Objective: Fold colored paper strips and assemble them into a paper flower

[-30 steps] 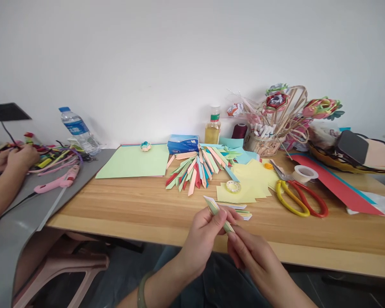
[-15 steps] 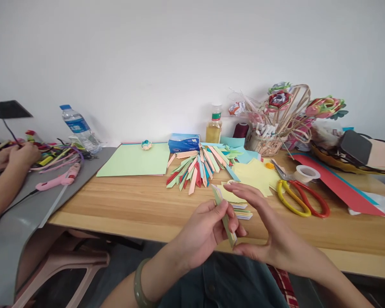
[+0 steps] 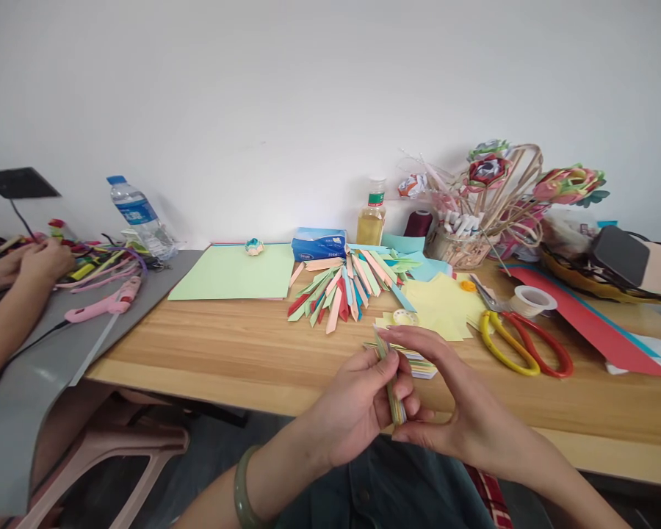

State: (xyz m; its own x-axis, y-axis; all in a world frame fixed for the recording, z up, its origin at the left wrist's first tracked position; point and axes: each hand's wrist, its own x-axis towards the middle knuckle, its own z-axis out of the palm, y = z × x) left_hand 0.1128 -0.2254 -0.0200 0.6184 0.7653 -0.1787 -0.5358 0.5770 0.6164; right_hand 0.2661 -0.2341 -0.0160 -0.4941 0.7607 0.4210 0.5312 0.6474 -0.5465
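Observation:
Over the near edge of the wooden table, my left hand pinches a folded strip of light green paper, held nearly upright. My right hand curves round the strip from the right, thumb at its lower end and fingertips at its top. Just behind the hands lies a small stack of coloured paper pieces. A fan of folded pointed strips in pink, green, blue and red is spread farther back at the table's middle.
Yellow and red scissors, a tape roll, yellow sheets and a red sheet lie right. At the back stand a basket of paper flowers, an oil bottle, a tissue pack. Another person's hands work at far left, near a pink glue gun.
My right hand rose from below the strip and came round its right side. The strip tipped from slanting to nearly upright. The view drifted slightly left.

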